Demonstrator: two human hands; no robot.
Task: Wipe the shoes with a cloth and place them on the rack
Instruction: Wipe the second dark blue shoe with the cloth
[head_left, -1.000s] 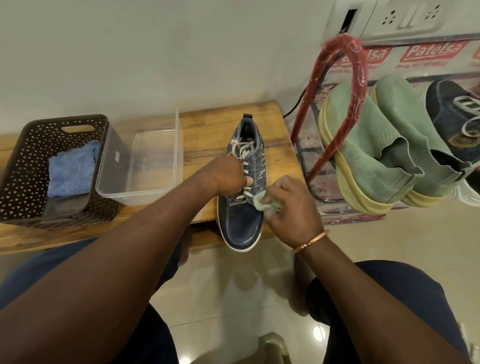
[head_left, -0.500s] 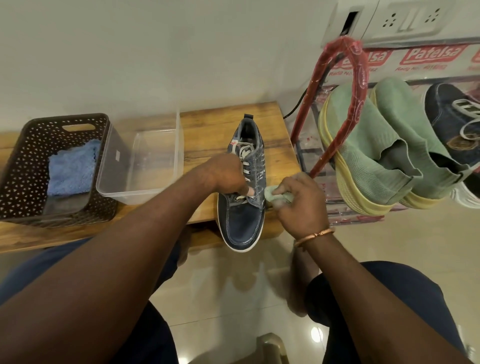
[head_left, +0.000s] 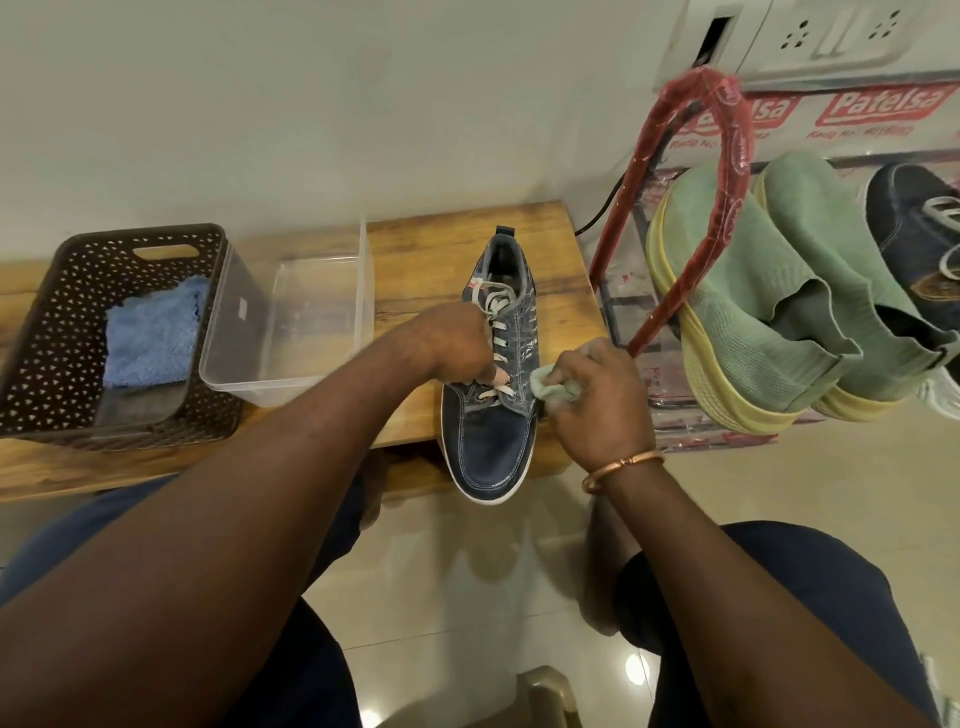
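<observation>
Your right hand (head_left: 597, 400) pinches the cloth (head_left: 550, 387) against the shoe (head_left: 493, 441), its toe over the bench's (head_left: 431, 249) near edge. Left hand (head_left: 457, 343) grips its laces. Wiping looks underway; racking remains. The rack (head_left: 727, 114) already holds a green pair (head_left: 769, 291).

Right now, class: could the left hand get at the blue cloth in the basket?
Probably yes. The basket is open-topped and the blue cloth lies uncovered; only the clear tub stands between. But the left hand would first have to release the shoe.
</observation>
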